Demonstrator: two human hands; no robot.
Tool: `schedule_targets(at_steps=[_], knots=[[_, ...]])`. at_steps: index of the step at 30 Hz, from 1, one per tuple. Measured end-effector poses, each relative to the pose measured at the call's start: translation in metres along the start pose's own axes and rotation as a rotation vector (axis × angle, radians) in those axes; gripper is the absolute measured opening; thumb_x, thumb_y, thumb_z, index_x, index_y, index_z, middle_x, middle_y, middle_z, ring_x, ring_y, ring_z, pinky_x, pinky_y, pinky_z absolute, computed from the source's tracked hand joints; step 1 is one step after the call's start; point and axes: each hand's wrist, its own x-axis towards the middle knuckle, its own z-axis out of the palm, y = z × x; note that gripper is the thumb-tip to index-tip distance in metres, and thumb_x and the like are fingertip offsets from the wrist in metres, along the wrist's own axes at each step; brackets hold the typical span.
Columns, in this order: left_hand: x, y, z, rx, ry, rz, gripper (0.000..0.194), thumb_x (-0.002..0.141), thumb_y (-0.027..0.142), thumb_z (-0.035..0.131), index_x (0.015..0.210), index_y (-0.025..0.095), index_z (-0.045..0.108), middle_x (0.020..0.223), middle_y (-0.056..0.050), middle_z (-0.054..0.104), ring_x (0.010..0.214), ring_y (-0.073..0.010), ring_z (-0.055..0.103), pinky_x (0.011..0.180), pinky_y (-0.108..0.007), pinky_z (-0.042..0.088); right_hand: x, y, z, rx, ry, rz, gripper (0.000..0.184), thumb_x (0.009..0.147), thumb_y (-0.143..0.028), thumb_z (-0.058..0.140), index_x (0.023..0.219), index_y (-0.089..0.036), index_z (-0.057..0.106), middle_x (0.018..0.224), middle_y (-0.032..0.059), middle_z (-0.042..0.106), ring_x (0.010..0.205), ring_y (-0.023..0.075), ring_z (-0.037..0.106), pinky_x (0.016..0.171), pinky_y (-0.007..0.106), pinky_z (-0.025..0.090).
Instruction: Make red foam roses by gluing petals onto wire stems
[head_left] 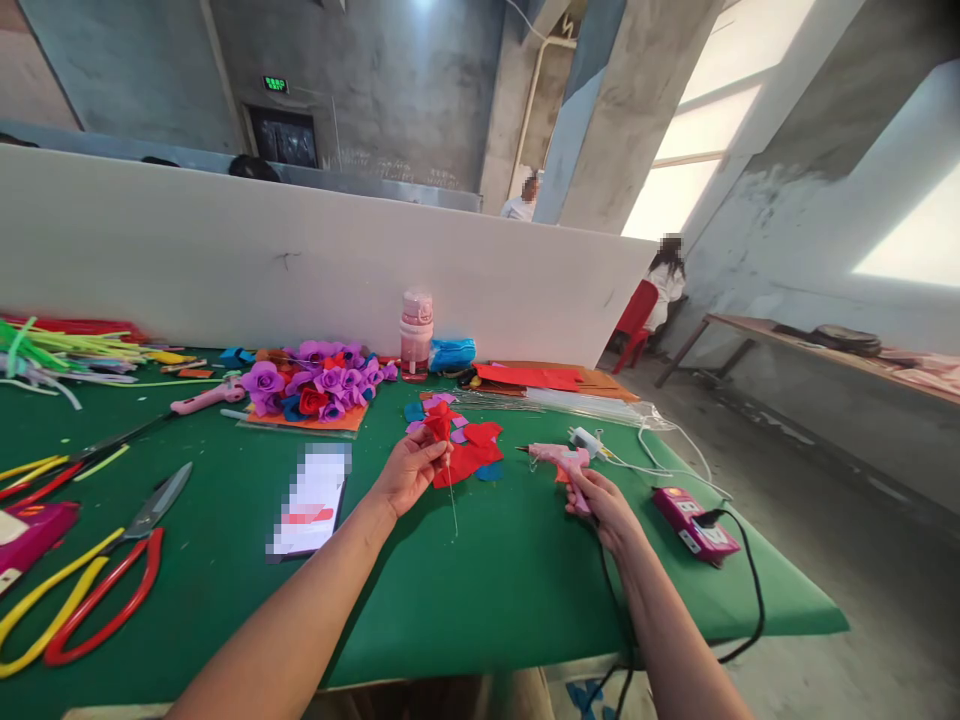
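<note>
Red paper flower [440, 422] stood in the left hand [407, 472], which was pinched closed on it, the thin wire stem [453, 505] hanging down over the worktop [517, 580]. Apart from it, on the right, the right hand [606, 508] was wrapped around a pink glue gun [564, 458], nozzle [523, 449] pointing left towards the flower.

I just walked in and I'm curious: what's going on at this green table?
A person's left hand holds a small red flower with a thin wire hanging below. The right hand grips a pink glue gun, its nozzle pointing toward the flower but apart from it. Red pieces lie by the left hand; mostly purple flowers sit farther back.
</note>
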Motion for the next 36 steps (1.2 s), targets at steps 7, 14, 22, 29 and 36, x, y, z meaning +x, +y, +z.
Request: schedule_targets(at_steps=[7, 14, 22, 29, 36], knots=[[-0.001, 0.0, 0.001, 0.024, 0.014, 0.023, 0.03, 0.06, 0.014, 0.081, 0.089, 0.015, 0.069, 0.067, 0.0, 0.066, 0.057, -0.006, 0.054, 0.06, -0.018, 0.045, 0.014, 0.01, -0.012, -0.681, 0.164, -0.24, 0.031, 0.076, -0.05, 0.06, 0.07, -0.02, 0.057, 0.056, -0.0007, 0.059, 0.05, 0.0153, 0.057, 0.05, 0.027, 0.048], [0.0, -0.003, 0.004, 0.111, 0.088, 0.114, 0.041, 0.057, 0.015, 0.082, 0.097, 0.016, 0.07, 0.07, 0.001, 0.067, 0.062, -0.0076, 0.057, 0.06, -0.02, 0.044, -0.009, -0.017, 0.02, -0.99, 0.32, -0.493, 0.029, 0.077, -0.048, 0.054, 0.081, -0.021, 0.063, 0.09, 0.0115, 0.066, 0.084, 0.026, 0.062, 0.067, 0.033, 0.046], [0.003, -0.001, 0.002, 0.163, 0.18, 0.261, 0.036, 0.055, 0.021, 0.082, 0.089, 0.018, 0.071, 0.078, 0.001, 0.068, 0.07, -0.0103, 0.061, 0.071, -0.024, 0.047, -0.036, -0.027, 0.166, -0.449, -0.308, -0.579, 0.042, 0.066, -0.052, 0.068, 0.092, -0.019, 0.062, 0.094, 0.0079, 0.069, 0.089, 0.0231, 0.064, 0.08, 0.035, 0.049], [0.005, -0.004, 0.001, 0.23, 0.133, 0.287, 0.04, 0.058, 0.024, 0.08, 0.095, 0.018, 0.07, 0.09, -0.004, 0.072, 0.086, -0.0191, 0.066, 0.086, -0.034, 0.048, -0.031, -0.001, 0.19, -0.244, -0.238, -0.611, 0.036, 0.069, -0.038, 0.068, 0.098, -0.019, 0.061, 0.091, 0.0047, 0.07, 0.083, 0.0192, 0.065, 0.081, 0.033, 0.05], [0.003, -0.006, 0.007, 0.283, 0.142, 0.283, 0.039, 0.056, 0.025, 0.081, 0.092, 0.016, 0.07, 0.092, -0.006, 0.072, 0.088, -0.0195, 0.065, 0.086, -0.032, 0.047, -0.031, 0.001, 0.175, -0.281, -0.208, -0.654, 0.029, 0.071, -0.038, 0.066, 0.092, -0.017, 0.065, 0.087, 0.0051, 0.07, 0.08, 0.0197, 0.064, 0.076, 0.032, 0.051]])
